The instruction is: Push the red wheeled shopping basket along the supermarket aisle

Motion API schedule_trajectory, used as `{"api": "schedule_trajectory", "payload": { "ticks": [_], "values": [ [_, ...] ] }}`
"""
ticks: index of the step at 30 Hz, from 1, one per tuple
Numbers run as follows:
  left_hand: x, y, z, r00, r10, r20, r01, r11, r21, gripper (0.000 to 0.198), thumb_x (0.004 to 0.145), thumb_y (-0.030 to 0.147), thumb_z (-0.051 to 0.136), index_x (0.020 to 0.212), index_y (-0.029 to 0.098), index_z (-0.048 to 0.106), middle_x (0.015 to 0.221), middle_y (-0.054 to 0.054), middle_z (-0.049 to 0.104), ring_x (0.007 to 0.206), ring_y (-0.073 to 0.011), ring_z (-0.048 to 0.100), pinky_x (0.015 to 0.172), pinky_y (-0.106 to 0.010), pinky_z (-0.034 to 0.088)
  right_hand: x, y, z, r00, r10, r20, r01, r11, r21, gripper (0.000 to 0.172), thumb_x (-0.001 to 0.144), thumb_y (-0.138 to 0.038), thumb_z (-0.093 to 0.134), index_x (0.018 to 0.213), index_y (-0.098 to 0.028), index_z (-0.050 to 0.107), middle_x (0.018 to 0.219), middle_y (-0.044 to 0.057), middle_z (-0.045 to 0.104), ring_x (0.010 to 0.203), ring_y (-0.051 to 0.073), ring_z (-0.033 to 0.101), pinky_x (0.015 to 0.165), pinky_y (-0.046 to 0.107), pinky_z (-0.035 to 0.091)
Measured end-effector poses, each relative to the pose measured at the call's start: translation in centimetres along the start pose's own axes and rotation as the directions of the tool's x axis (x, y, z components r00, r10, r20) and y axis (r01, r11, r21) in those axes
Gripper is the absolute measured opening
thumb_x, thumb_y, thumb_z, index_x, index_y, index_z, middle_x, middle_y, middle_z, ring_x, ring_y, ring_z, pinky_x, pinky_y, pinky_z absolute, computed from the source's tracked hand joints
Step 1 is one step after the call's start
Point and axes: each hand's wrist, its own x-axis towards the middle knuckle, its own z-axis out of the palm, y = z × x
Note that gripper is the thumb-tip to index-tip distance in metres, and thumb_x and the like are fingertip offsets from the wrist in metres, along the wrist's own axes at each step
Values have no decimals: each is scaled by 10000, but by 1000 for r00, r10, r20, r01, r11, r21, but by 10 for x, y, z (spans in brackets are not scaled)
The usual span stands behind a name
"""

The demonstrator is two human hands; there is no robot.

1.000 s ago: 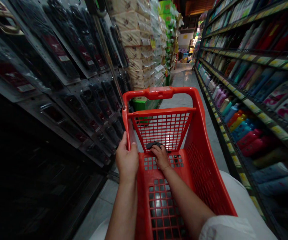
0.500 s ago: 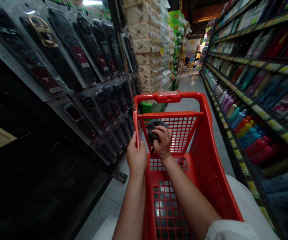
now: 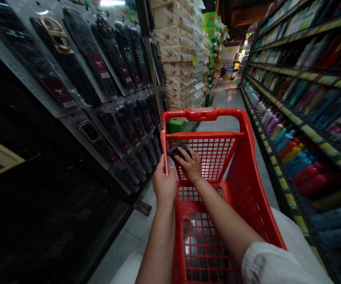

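My left hand (image 3: 164, 186) is shut around the left side rim of a red plastic shopping cart (image 3: 201, 114), close to the folding mesh panel (image 3: 208, 157). My right hand (image 3: 191, 165) reaches over the cart's inside and grips a crumpled dark grey cloth item (image 3: 178, 152), which it presses near the panel's left side. The item's exact shape is hidden by my fingers and the dim light. Below my forearms lies the cart's grid floor (image 3: 201, 240), with nothing visible on it.
Dark blister-packed goods hang on a pegboard wall (image 3: 120, 126) close to the cart's left side. Plastic-wrapped tissue packs (image 3: 173, 51) are stacked ahead. Shelves of bottles (image 3: 288, 146) line the right of the tiled aisle floor (image 3: 220, 126).
The grey cloth item has dropped lower against the mesh panel since half a second ago, after rising from its base earlier. The cart has moved forward along the aisle.
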Motion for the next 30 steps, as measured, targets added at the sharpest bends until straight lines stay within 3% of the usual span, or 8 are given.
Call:
{"api": "schedule_trajectory", "payload": {
  "ticks": [8,15,19,22,24,27,28,30],
  "values": [
    [0,-1,1,1000,-24,-4,23,1000,-18,564,854,127,575,1415,188,548,1446,-85,573,1338,-232,535,1176,-406,358,-36,0,23,971,4,240,-19,998,59,320,972,-260,568,1213,-439,681,1429,-48,584,1217,265,414,915,414,379],
    [3,-4,1,1000,-9,-2,9,1000,-8,554,860,140,589,1409,203,555,1419,-65,600,1352,-219,520,1176,-377,362,-99,-10,23,761,17,648,-115,987,108,302,976,-230,535,1152,-398,715,1463,-43,540,1246,279,436,934,436,368],
    [4,-5,2,1000,4,1,-4,1000,-15,553,866,139,582,1414,202,549,1411,-65,607,1348,-211,524,1179,-374,356,-105,1,12,772,86,630,-210,969,126,330,951,-174,523,1080,-379,747,1412,-27,569,1197,267,462,937,435,375],
    [4,-4,2,1000,10,3,-10,1000,-26,560,861,134,584,1417,191,545,1407,-73,610,1348,-214,524,1183,-385,349,-115,18,0,778,471,415,-533,845,40,429,860,-59,479,1027,-332,764,1354,18,588,1161,276,480,941,433,392],
    [3,-2,2,1000,2,6,-2,1000,-29,564,857,131,588,1416,190,545,1402,-77,613,1345,-219,527,1182,-400,350,-124,28,-5,609,778,156,-790,612,33,441,784,-34,445,994,-261,760,1298,83,588,1136,285,502,958,440,408],
    [2,-1,1,1000,-10,7,11,1000,-30,557,861,125,578,1414,185,546,1405,-79,610,1336,-220,536,1177,-409,357,-131,32,-3,269,956,-120,-942,287,176,444,734,-54,402,1010,-191,722,1211,147,581,1120,293,542,996,463,420],
    [1,-1,0,1000,-13,5,14,1000,-28,553,863,123,572,1412,181,547,1408,-80,608,1334,-218,538,1175,-408,359,-131,31,0,197,969,-152,-949,227,220,456,732,-61,393,1043,-178,704,1203,161,573,1123,297,551,999,468,425],
    [1,-2,0,1000,-16,-3,16,1000,-21,550,865,123,568,1411,182,549,1414,-78,603,1331,-216,541,1173,-402,362,-128,23,9,141,981,-135,-953,172,251,488,744,-82,395,1145,-165,658,1220,188,554,1139,317,559,987,486,438]
  ]
}}
